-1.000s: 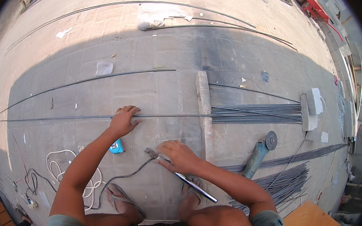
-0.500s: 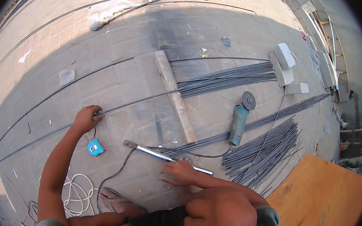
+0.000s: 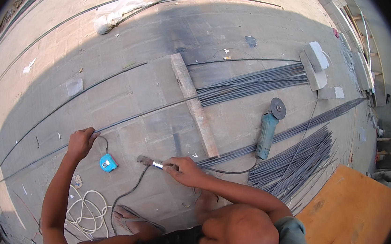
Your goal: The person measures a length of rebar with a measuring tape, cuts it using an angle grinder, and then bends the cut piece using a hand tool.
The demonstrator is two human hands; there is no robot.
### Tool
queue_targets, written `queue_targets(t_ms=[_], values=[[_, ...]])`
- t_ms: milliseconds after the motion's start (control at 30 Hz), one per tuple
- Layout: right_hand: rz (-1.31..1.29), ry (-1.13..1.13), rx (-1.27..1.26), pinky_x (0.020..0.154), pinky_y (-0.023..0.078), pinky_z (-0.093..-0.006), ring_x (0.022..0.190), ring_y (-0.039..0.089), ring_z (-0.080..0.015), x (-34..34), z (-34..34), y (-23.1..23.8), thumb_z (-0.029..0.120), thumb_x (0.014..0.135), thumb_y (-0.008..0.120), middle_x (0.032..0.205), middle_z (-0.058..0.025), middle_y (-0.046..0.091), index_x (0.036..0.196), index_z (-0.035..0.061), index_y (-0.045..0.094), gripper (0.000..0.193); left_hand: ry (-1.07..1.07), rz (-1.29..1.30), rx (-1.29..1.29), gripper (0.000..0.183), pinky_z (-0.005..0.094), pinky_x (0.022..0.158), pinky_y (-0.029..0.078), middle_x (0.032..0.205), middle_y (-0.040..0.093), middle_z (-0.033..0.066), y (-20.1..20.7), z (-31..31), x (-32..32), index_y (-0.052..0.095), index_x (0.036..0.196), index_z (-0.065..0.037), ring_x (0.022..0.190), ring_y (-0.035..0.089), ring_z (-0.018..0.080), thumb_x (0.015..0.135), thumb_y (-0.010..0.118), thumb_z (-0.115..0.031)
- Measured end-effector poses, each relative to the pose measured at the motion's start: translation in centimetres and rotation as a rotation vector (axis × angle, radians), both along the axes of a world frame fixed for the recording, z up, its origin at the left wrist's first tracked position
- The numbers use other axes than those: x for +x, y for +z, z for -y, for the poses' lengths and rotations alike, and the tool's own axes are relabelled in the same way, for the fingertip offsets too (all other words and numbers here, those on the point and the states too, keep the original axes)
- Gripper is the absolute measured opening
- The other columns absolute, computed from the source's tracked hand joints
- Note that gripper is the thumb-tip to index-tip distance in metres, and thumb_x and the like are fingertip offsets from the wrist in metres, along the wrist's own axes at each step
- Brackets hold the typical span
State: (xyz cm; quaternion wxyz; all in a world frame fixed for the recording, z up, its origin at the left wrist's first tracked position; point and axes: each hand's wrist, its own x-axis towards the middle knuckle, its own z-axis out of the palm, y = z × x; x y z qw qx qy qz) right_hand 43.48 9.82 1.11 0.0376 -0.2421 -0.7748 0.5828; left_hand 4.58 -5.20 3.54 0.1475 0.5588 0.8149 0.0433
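Note:
My left hand (image 3: 81,143) is closed on a long, thin steel rod (image 3: 130,115) that runs across the floor and over a wooden block (image 3: 194,105). Just right of that hand lies a blue tape measure (image 3: 108,163). My right hand (image 3: 183,171) is wrapped round the silver bar tool (image 3: 157,165), close to its rough, rusty head. Most of the bar is hidden under my hand and forearm. Beyond my right hand rests a green angle grinder (image 3: 266,136) with a dark disc, its cable trailing along the floor.
Bundles of cut steel rods (image 3: 290,161) lie to the right, with longer rods (image 3: 255,83) between the wooden block and some pale blocks (image 3: 316,67). A plywood sheet (image 3: 351,217) is at lower right. White cord (image 3: 88,210) coils near my feet.
My left hand has shifted left and down along the rod. My right hand, loose over the bar tool before, has moved left and now grasps it near the head. The view has shifted slightly.

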Motion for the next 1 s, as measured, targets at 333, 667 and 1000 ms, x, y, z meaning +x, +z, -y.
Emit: queue_targets(t_ms=[333,667,1000], values=[[-0.239,-0.755,-0.649,0.069,0.054,-0.0285,0.088,0.058,-0.0113,-6.0,-1.8,1.4,0.032,0.111,0.048,0.096,-0.0052,0.062,0.118,-0.0014,0.062,0.037,-0.114,0.494,0.148,0.027,0.0418,0.063,0.055,0.084,0.074,0.0143,6.9,-11.9,14.6,0.07,0.099,-0.002,0.067,0.07,0.0312,0.09,0.076,-0.027],[-0.483,-1.057,-0.394,0.065,0.052,-0.0262,0.077,0.059,-0.01,1.5,-16.1,7.8,0.029,0.108,0.054,0.084,-0.0023,0.06,0.104,0.0018,0.066,0.03,0.059,0.531,-0.146,0.039,0.0373,0.062,0.048,0.073,0.071,0.0155,6.5,-6.6,5.2,0.069,0.082,0.003,0.064,0.065,0.0254,0.093,0.068,-0.034],[-0.469,-1.207,-0.539,0.077,0.058,-0.034,0.096,0.066,-0.0185,-0.7,-21.5,5.9,0.032,0.108,0.052,0.107,-0.0067,0.06,0.124,0.0033,0.06,0.034,0.101,0.263,0.09,0.046,0.0445,0.056,0.04,0.059,0.054,0.02,5.0,-7.6,4.7,0.06,0.074,0.002,0.054,0.051,0.0363,0.101,0.062,-0.036]])
